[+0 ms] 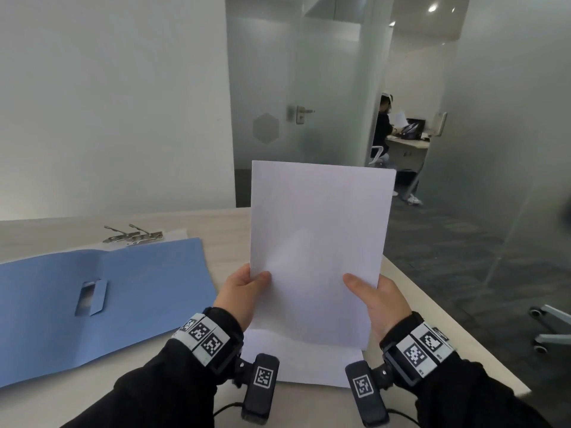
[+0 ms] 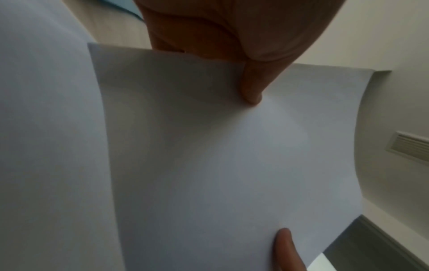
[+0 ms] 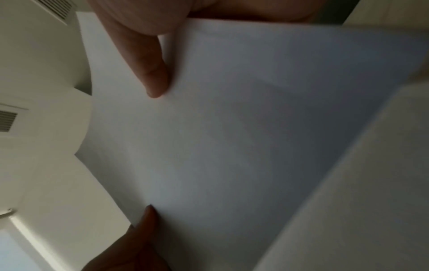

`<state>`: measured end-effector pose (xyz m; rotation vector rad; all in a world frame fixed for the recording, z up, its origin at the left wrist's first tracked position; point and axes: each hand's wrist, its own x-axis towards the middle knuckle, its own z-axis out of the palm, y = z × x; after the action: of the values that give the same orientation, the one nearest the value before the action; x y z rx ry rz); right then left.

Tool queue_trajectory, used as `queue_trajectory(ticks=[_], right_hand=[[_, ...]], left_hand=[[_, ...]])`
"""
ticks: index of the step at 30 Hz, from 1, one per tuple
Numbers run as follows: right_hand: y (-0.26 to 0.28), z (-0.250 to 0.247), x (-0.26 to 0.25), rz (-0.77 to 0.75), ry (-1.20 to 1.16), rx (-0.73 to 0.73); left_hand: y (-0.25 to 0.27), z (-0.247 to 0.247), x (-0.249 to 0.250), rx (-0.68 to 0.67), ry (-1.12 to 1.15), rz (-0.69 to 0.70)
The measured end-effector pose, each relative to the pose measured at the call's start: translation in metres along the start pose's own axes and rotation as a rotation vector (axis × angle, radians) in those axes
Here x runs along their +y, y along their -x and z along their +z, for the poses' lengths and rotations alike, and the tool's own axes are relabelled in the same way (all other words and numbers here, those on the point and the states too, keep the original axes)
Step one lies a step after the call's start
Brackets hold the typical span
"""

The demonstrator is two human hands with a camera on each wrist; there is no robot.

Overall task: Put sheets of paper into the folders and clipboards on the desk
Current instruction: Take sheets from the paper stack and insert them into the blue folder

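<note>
**Sheet held up in both hands, folder open to the left**

I have a blank white sheet point(image 1: 318, 248) raised upright over the tabletop point(image 1: 228, 239), its face towards me and its top edge leaning slightly to the right. My left hand point(image 1: 242, 293) pinches its lower left edge, thumb point(image 2: 252, 86) on the near face and the other fingers behind it. My right hand point(image 1: 378, 299) grips the lower right edge the same way, thumb point(image 3: 154, 73) pressed flat on the front. In the left wrist view the sheet point(image 2: 220, 155) bows gently between the two thumbs; in the right wrist view the sheet point(image 3: 232, 128) fills most of the picture, and the left thumb shows at its far edge. Whether I hold one sheet or several I cannot tell.

Directly under the held sheet, more paper point(image 1: 309, 362) lies flat on the tabletop near its front edge, between my wrists.

To the left lies a blue folder point(image 1: 139, 291), opened flat, with a small pocket point(image 1: 91, 298) on its inner face. Just beyond its far edge, metal clips point(image 1: 134, 236) stick up, fixed to a pale board of which only a strip shows past the folder.

Both wrists carry black bands with square markers and a small camera unit hanging under each.

Further out, a frosted glass door point(image 1: 278, 118) stands behind the tabletop. Through an opening to its right another person point(image 1: 383, 125) sits at a desk holding paper. A chair base point(image 1: 550, 329) shows at the far right on the dark carpet.
</note>
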<state>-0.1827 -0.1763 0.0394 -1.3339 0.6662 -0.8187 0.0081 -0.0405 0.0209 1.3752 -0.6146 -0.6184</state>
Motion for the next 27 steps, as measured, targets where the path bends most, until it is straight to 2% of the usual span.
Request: queue_trajectory(ticks=[7,12,18,22,27], right_hand=[[0.004,0.067,0.013,-0.091,0.326,-0.173],[-0.002,0.134,0.026,0.003,0.416,-0.266],[-0.034,0.198,0.049,0.111,0.515,-0.315],[-0.053,0.234,0.059,0.059,0.622,-0.367],[-0.06,0.266,0.066,0.105,0.668,-0.396]], left_hand=[[0.014,-0.078,0.017,0.19,0.016,-0.079],[0.049,-0.152,0.023,0.255,-0.015,-0.206],[0.098,-0.24,0.018,0.45,-0.074,-0.28],[0.12,-0.277,0.015,0.491,-0.155,-0.37],[0.133,-0.302,0.015,0.504,-0.213,-0.421]])
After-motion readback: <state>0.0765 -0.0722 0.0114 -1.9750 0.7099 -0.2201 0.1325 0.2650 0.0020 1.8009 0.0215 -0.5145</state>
